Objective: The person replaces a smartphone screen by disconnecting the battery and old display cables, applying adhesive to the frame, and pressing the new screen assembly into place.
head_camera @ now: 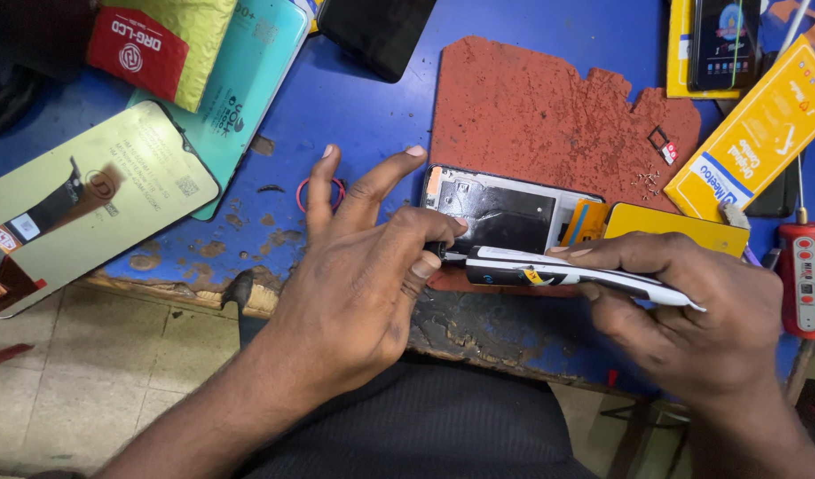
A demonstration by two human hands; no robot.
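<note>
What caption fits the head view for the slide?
Left hand steadies an opened phone on a red mat while the right hand applies a black-and-white tool.

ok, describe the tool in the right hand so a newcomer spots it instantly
Start at the rust-red mat on the blue table; the opened phone lies at its near edge. Across it, the right hand holds a white-and-black pen-shaped tool, the only slim, two-tone thing there.

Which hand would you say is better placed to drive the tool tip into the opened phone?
Probably the right hand: it already holds the black-and-white tool, aimed at the opened phone. The left hand only steadies its tip.
</note>
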